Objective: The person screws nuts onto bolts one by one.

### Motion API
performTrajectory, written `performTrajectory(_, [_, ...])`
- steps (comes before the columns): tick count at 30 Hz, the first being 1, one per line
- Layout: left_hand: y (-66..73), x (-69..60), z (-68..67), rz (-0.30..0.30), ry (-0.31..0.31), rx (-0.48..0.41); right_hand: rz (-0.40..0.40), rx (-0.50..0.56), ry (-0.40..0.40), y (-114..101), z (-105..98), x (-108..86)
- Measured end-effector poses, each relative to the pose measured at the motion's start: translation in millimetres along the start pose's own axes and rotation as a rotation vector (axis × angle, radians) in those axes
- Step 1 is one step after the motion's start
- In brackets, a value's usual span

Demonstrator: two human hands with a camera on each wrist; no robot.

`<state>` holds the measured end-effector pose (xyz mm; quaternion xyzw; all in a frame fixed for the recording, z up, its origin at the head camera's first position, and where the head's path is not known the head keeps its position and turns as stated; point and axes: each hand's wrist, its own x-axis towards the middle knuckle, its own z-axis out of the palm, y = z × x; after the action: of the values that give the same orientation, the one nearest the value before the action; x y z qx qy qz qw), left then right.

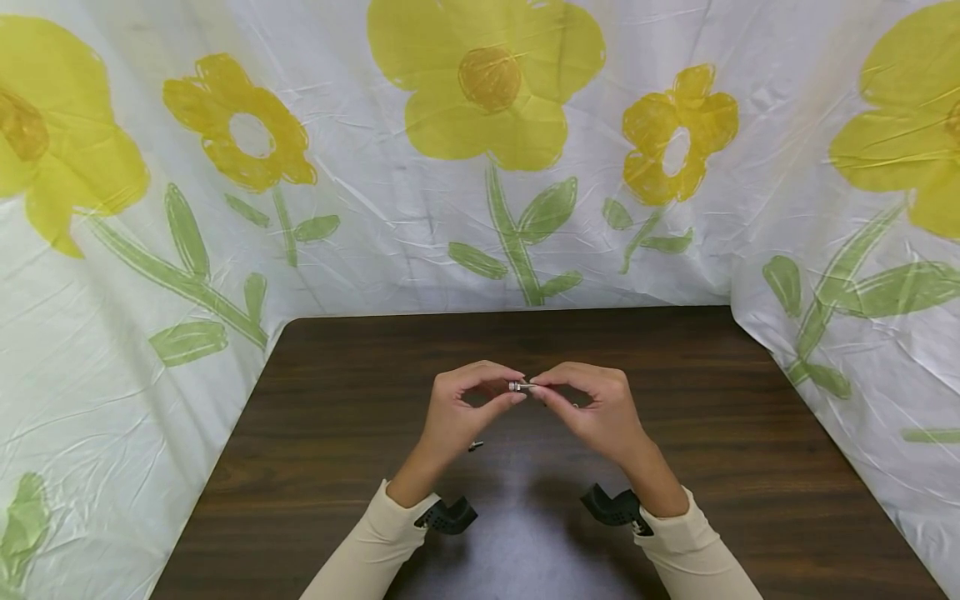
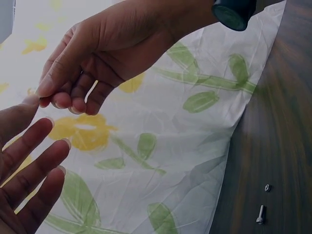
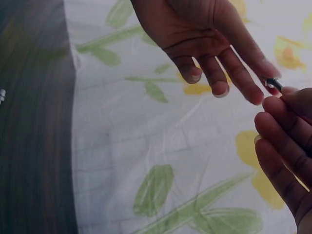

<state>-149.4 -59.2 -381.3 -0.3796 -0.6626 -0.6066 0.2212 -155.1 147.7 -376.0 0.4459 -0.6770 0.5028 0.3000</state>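
Between the two hands is a small silver bolt, its thick end to the left and its thin shank to the right. My left hand has its thumb and index fingertip at the thick end. With thumb and index finger my right hand pinches the shank end. In the right wrist view the bolt shows dark between the fingertips; in the left wrist view the fingers hide it. Whether a nut sits on it is too small to tell.
A second bolt lies on the dark wooden table, near a loose nut. Something small shows on the table behind the right hand. A white flowered cloth hangs around the table's back and sides.
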Motion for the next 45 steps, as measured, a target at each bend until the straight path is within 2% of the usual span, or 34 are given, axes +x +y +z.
performTrajectory(6, [12.9,5.3,-0.5,-0.012,-0.002,-0.004,-0.002,-0.003,-0.002,-0.6,0.0,0.0])
performTrajectory(12, [13.5,3.9,-0.7,-0.055,-0.019,-0.02,0.003,-0.013,-0.005,-1.0,0.0,-0.2])
performTrajectory(20, [11.9,2.0,1.0,-0.096,-0.052,-0.091,0.007,-0.018,-0.008,-2.0,0.7,-0.2])
performTrajectory(23, [11.7,1.3,0.8,-0.121,-0.04,-0.109,0.009,-0.031,-0.004,-2.2,0.7,-0.1])
performTrajectory(26, [12.5,1.3,0.3,-0.13,-0.005,-0.091,0.016,-0.035,0.0,-2.3,0.6,0.2])
performTrajectory(28, [12.5,2.0,-0.1,-0.103,0.015,-0.078,0.02,-0.029,0.002,-2.4,0.5,0.3])
performTrajectory(33, [11.6,4.8,-0.5,0.039,0.028,-0.034,0.016,-0.02,0.004,-2.4,0.4,1.0])
performTrajectory(36, [10.9,5.6,-0.3,0.096,0.035,-0.023,0.01,-0.022,0.003,-2.2,0.4,1.0])
performTrajectory(40, [10.4,6.1,-0.4,0.115,0.038,-0.01,0.006,-0.02,0.001,-1.9,0.3,0.6])
performTrajectory(45, [12.2,6.1,-0.4,0.082,0.032,0.01,0.006,-0.018,0.0,-2.0,0.1,0.5])
